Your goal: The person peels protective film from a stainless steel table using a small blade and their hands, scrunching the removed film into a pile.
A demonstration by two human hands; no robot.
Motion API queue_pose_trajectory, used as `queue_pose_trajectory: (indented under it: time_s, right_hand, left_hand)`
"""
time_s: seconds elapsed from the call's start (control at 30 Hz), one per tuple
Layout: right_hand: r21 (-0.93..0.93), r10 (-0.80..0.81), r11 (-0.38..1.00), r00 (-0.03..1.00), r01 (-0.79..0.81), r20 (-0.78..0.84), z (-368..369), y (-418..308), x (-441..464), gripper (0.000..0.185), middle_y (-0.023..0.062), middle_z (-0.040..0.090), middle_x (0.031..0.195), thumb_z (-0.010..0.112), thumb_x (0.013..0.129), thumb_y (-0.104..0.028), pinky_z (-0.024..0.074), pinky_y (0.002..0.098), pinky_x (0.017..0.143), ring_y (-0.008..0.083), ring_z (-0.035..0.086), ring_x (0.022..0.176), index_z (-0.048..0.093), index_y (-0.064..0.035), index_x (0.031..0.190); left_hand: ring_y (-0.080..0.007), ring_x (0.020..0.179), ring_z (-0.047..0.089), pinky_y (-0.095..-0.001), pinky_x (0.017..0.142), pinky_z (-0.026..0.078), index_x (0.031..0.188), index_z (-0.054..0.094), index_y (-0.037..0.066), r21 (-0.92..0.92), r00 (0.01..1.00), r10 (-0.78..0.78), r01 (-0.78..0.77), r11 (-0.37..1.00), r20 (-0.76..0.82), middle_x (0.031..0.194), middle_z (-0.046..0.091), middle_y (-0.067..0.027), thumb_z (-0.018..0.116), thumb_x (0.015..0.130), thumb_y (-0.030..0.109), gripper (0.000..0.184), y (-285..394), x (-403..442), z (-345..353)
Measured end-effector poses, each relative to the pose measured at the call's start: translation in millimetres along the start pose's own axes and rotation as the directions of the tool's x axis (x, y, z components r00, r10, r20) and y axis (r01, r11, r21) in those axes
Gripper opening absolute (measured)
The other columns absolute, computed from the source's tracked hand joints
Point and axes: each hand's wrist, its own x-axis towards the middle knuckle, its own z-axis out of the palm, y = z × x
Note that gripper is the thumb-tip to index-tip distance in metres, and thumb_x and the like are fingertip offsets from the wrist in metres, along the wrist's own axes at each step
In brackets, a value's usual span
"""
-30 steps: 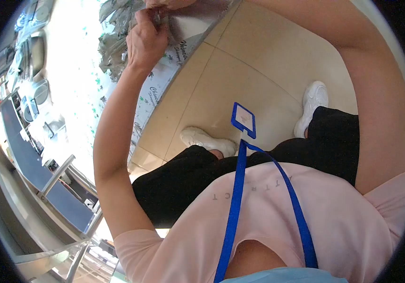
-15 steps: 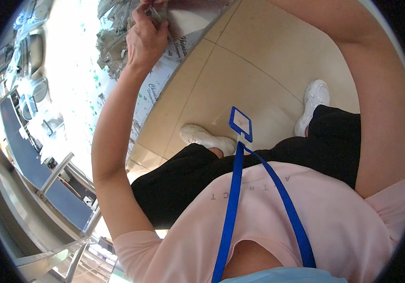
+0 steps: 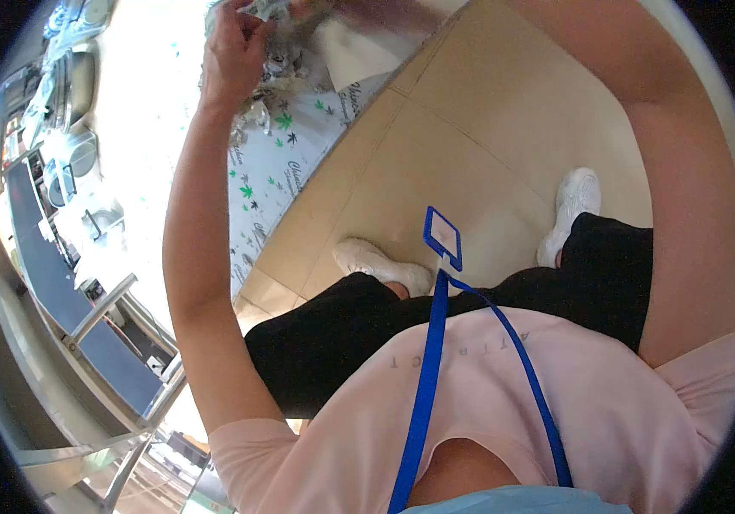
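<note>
At the top left, my left hand (image 3: 235,53) is raised over the table, its fingers curled and closed on crinkled, see-through grey plastic (image 3: 277,60). More of this plastic lies bunched below and beside the hand. My right hand (image 3: 309,10) is at the top edge, close to the plastic. Motion smears it and the frame cuts it off, so its fingers cannot be made out. A plain cream-coloured sheet or flat piece (image 3: 355,53) lies on the table beneath the right forearm.
A white cover with green leaves and lettering lies over the table (image 3: 269,184). Clear plastic containers (image 3: 80,154) stand at the far left. A metal-framed rack (image 3: 106,317) is at left. Tiled floor (image 3: 453,163) and my white shoes (image 3: 376,265) show below; a blue lanyard (image 3: 427,377) hangs down.
My left hand has moved left and slightly up, and the plastic has shifted with it. More patterned cover and the cream-coloured piece now show. The right forearm is blurred near the top.
</note>
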Motion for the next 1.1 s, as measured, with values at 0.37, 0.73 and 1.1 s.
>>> queue_pose_trajectory:
  time_s: [0.37, 0.73, 1.1]
  right_hand:
    - [-0.214, 0.059, 0.973, 0.987, -0.091, -0.152, 46, 0, 5, 0.031, 0.0171, 0.061, 0.092, 0.063, 0.068, -0.011, 0.0477, 0.0387, 0.075, 0.0321, 0.058, 0.092, 0.057, -0.0014, 0.098]
    - [-0.09, 0.164, 0.975, 0.936, -0.201, -0.312, 28, 20, 30, 0.019, 0.0181, 0.062, 0.085, 0.056, 0.065, -0.01, 0.0473, 0.0363, 0.073, 0.0317, 0.06, 0.084, 0.062, -0.0036, 0.081]
    - [0.197, 0.15, 0.975, 0.95, -0.097, -0.273, -1, 50, 30, 0.017, 0.0156, 0.062, 0.073, 0.06, 0.061, -0.017, 0.047, 0.037, 0.056, 0.029, 0.06, 0.066, 0.064, -0.0056, 0.074]
  left_hand:
    - [-0.038, 0.082, 0.056, -0.0429, 0.072, 0.043, 0.115, 0.037, 0.005, 0.276, 1.0, 0.0, 0.005, 0.961, -0.017, 0.088, 0.058, -0.0216, 0.063, 0.074, 0.02, 0.051, 21, -4, 28]
    - [-0.0406, 0.076, 0.058, -0.0446, 0.066, 0.045, 0.114, 0.037, 0.008, 0.185, 0.986, 0.093, -0.066, 0.981, -0.139, 0.079, 0.06, -0.0226, 0.064, 0.07, 0.014, 0.053, -7, 37, 8]
    - [-0.0195, 0.085, 0.057, -0.0314, 0.07, 0.049, 0.115, 0.04, -0.002, -0.385, 0.927, -0.319, 0.373, 0.844, 0.199, 0.098, 0.057, -0.016, 0.066, 0.076, 0.013, 0.049, -27, 59, -1]
